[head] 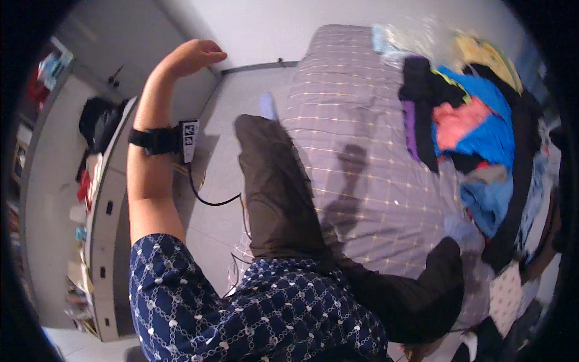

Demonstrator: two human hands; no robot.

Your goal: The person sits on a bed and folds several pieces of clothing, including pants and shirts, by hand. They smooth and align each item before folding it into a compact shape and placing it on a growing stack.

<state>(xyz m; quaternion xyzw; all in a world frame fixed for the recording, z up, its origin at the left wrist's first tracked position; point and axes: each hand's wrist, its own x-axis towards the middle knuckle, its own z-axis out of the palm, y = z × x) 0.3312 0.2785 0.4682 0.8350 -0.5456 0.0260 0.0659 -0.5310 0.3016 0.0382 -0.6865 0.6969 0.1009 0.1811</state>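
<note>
My left hand (196,56) is raised on an outstretched arm at the upper left, over the grey floor and in front of the pale wall. Its fingers are loosely bent, a small gap shows between them, and I see nothing held. A black strap (158,140) with a small device (188,140) circles that forearm, and a black cable (210,203) hangs from it. At the bottom edge a skin-coloured patch, perhaps my right hand (420,350), shows beyond my dark trouser leg; too little is visible to tell its pose. I sit on the checked bedsheet (384,181).
A clothes heap (475,122) lies along the bed's right side, with clear plastic (414,38) at its top end. On the left stands a drawer unit (106,235), with a black bag (102,122) behind it. My blue-socked foot (268,106) is beside the bed.
</note>
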